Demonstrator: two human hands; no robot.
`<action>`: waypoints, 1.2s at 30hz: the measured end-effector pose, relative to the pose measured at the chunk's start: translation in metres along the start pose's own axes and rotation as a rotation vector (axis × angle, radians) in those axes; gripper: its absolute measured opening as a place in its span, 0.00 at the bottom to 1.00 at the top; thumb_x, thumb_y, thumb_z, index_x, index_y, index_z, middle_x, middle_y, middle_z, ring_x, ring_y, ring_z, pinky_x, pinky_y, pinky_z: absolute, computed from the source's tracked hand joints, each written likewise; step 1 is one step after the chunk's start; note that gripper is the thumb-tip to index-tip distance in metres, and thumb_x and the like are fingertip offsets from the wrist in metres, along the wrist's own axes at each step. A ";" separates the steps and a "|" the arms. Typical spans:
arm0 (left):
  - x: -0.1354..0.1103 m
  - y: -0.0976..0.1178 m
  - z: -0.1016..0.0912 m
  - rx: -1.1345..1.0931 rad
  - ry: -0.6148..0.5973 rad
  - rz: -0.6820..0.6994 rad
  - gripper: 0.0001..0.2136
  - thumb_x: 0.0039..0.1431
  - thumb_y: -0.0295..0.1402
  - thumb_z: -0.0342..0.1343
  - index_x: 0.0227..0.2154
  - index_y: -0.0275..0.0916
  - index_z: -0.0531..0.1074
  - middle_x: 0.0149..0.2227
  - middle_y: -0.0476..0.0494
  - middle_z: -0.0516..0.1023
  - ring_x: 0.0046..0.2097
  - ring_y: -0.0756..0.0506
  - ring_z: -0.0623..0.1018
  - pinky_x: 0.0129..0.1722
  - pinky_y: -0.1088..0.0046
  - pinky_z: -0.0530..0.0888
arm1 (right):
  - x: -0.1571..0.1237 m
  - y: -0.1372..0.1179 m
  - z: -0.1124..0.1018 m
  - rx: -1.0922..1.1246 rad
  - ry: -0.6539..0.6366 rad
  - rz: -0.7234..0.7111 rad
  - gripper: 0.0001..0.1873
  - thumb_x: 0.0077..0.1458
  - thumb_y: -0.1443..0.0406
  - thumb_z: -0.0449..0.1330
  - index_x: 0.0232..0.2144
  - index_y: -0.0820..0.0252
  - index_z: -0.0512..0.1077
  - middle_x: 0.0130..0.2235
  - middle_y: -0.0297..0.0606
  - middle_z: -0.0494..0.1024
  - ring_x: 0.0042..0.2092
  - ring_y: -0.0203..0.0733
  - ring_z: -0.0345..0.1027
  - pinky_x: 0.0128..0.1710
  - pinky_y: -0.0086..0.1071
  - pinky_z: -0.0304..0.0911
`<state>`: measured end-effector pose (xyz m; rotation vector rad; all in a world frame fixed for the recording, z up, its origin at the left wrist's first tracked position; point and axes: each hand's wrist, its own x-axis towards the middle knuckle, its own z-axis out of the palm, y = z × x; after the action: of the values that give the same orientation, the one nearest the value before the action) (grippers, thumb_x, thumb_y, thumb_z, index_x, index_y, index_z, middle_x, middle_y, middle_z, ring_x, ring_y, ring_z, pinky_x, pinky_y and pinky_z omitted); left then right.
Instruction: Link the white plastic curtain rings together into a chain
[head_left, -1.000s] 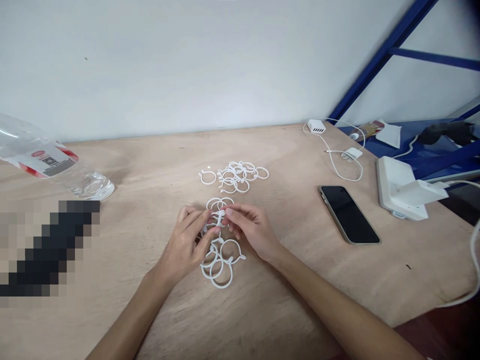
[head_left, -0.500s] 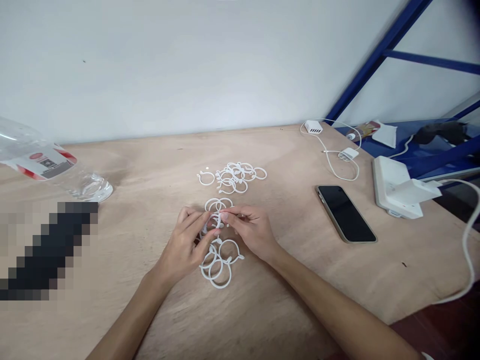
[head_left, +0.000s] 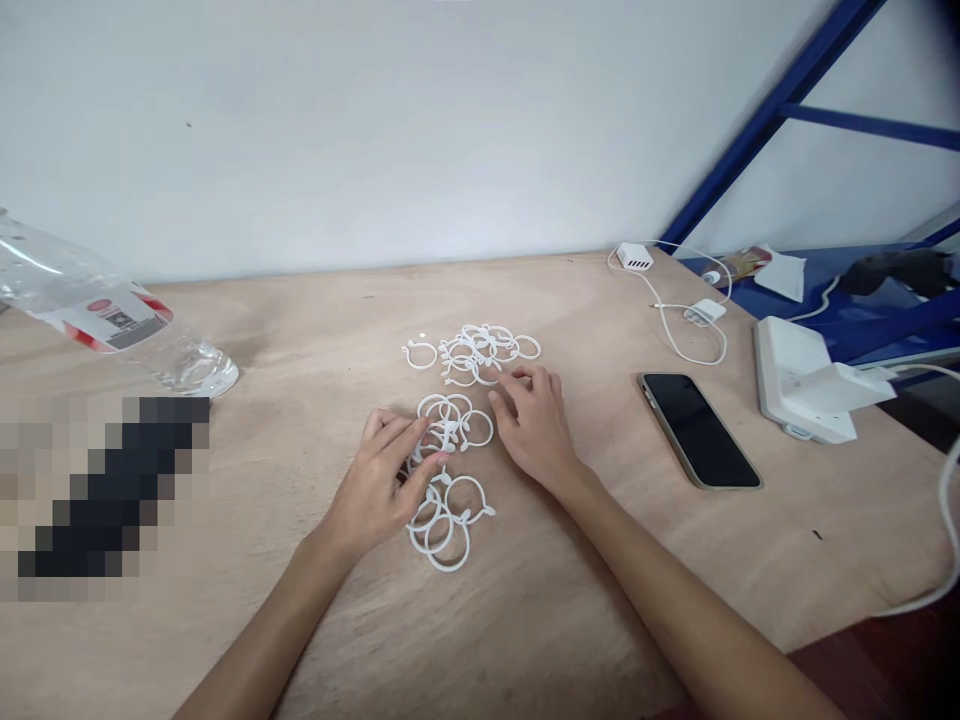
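Note:
A chain of linked white plastic rings (head_left: 448,500) lies on the wooden table (head_left: 525,600) in front of me. My left hand (head_left: 379,485) rests on the chain's upper part, thumb and fingers closed on a ring. A loose pile of white rings (head_left: 472,352) sits farther back. My right hand (head_left: 534,425) is open, its fingers spread, with the fingertips at the near edge of that pile and nothing in them.
A black phone (head_left: 697,428) lies face up to the right. Behind it are a white power strip (head_left: 802,378), a charger with cable (head_left: 675,300) and a blue metal frame (head_left: 757,120). A clear water bottle (head_left: 112,325) lies at the left. A wall runs behind.
My right hand has let go of the chain and moved back and to the right, toward the loose pile. My left hand stays on the chain.

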<state>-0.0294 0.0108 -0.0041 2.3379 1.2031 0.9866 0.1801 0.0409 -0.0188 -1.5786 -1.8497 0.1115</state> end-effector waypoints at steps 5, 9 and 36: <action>0.001 0.002 -0.001 0.001 -0.003 -0.004 0.13 0.61 0.34 0.55 0.46 0.34 0.72 0.38 0.39 0.76 0.43 0.41 0.69 0.43 0.62 0.70 | -0.001 0.000 0.003 -0.041 -0.046 -0.021 0.10 0.58 0.67 0.55 0.34 0.58 0.77 0.40 0.48 0.69 0.44 0.52 0.60 0.46 0.48 0.62; 0.000 0.003 -0.003 -0.005 -0.011 -0.001 0.14 0.61 0.33 0.54 0.48 0.34 0.72 0.40 0.38 0.77 0.44 0.40 0.69 0.44 0.60 0.70 | -0.001 -0.007 0.000 0.132 0.000 -0.061 0.10 0.61 0.67 0.52 0.35 0.59 0.74 0.36 0.44 0.71 0.42 0.48 0.61 0.45 0.44 0.62; 0.000 0.003 -0.006 -0.173 0.119 -0.113 0.09 0.58 0.35 0.57 0.39 0.37 0.75 0.31 0.44 0.76 0.35 0.45 0.73 0.35 0.69 0.72 | -0.024 -0.053 -0.009 0.904 -0.246 0.152 0.14 0.62 0.61 0.53 0.47 0.54 0.73 0.45 0.41 0.78 0.44 0.42 0.72 0.44 0.37 0.67</action>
<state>-0.0321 0.0084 0.0022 2.0806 1.2269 1.1554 0.1415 0.0024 0.0030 -1.0654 -1.4895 1.0856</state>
